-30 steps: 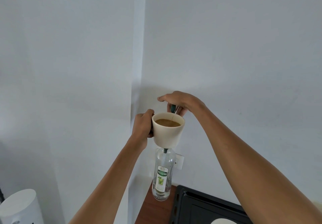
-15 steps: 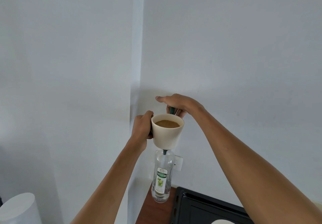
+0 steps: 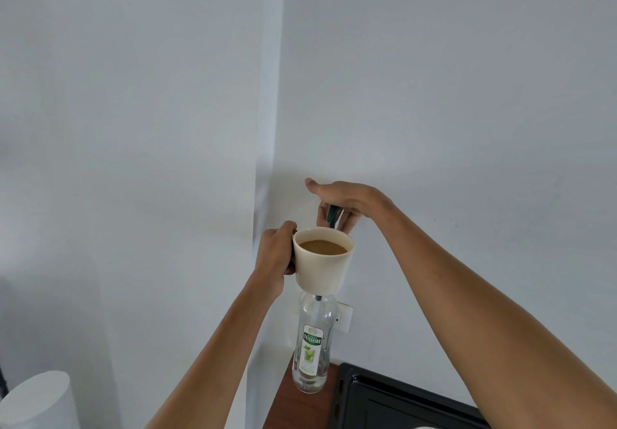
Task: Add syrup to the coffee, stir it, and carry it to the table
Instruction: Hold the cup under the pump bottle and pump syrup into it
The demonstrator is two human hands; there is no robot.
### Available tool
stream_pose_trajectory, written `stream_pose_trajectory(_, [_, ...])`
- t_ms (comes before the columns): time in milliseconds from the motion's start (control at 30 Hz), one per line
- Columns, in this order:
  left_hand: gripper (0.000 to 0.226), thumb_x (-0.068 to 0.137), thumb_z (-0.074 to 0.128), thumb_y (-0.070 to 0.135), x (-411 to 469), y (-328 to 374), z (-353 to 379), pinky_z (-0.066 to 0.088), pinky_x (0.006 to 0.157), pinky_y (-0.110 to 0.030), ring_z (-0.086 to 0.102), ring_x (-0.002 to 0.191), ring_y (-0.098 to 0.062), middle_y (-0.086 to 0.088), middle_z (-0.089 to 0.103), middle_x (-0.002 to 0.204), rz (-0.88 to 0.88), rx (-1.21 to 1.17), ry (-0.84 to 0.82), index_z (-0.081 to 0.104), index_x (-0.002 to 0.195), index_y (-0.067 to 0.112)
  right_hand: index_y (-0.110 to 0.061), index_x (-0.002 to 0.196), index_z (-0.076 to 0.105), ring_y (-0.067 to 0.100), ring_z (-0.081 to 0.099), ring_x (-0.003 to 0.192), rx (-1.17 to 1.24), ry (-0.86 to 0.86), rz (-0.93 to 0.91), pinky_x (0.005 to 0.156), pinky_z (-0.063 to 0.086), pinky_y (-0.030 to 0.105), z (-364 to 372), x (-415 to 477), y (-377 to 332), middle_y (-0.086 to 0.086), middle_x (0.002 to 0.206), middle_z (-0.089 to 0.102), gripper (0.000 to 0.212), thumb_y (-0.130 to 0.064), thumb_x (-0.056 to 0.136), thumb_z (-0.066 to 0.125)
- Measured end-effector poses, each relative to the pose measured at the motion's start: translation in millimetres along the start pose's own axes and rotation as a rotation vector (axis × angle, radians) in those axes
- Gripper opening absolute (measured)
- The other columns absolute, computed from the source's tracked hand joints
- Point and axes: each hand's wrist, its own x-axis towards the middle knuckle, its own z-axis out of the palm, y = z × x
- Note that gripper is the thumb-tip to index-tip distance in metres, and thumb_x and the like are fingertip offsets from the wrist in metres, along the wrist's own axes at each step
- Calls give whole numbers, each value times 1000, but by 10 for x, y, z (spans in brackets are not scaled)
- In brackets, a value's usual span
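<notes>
My left hand grips the handle of a cream mug of light brown coffee and holds it up in the air. Right behind the mug stands a clear syrup bottle with a green and white label. The mug hides the bottle's neck. My right hand lies over the bottle's dark green pump head, fingers curled around it, thumb stretched out to the left. The pump head sits just above the mug's far rim.
The bottle stands on a brown wooden counter in a corner of white walls. A black tray-like appliance lies to its right. A white wall socket is behind the bottle. A white cylinder is at the lower left.
The mug and both hands sit slightly lower in view. More of the green pump head shows under my right hand, and the thumb sticks out further.
</notes>
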Motion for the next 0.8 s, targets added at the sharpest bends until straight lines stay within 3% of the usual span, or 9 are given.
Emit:
stream_pose_trajectory(300, [38,92,48,19,4,-14,-30,21,39,-20,28,47,-17,-1,33,52,-7,9,1,33,56,17,-2,88,80,35,75,78,68,-9,31,60,63,35,20,20,46,21,95,74,94,-75,98,21])
stream_pose_trajectory(567, [41,93,45,18,34,-8,-20,26,35,-18,35,40,-12,3,39,44,6,12,3,36,54,15,1,87,75,32,76,70,116,44,22,59,63,33,43,97,99,18,91,76,87,-69,101,26])
stream_pose_trajectory(800, [43,91,48,17,88,20,34,19,38,-18,26,42,-14,2,31,46,3,-15,-1,31,52,17,-2,81,69,28,70,63,100,94,-17,57,56,32,61,133,116,14,83,71,77,-64,102,29])
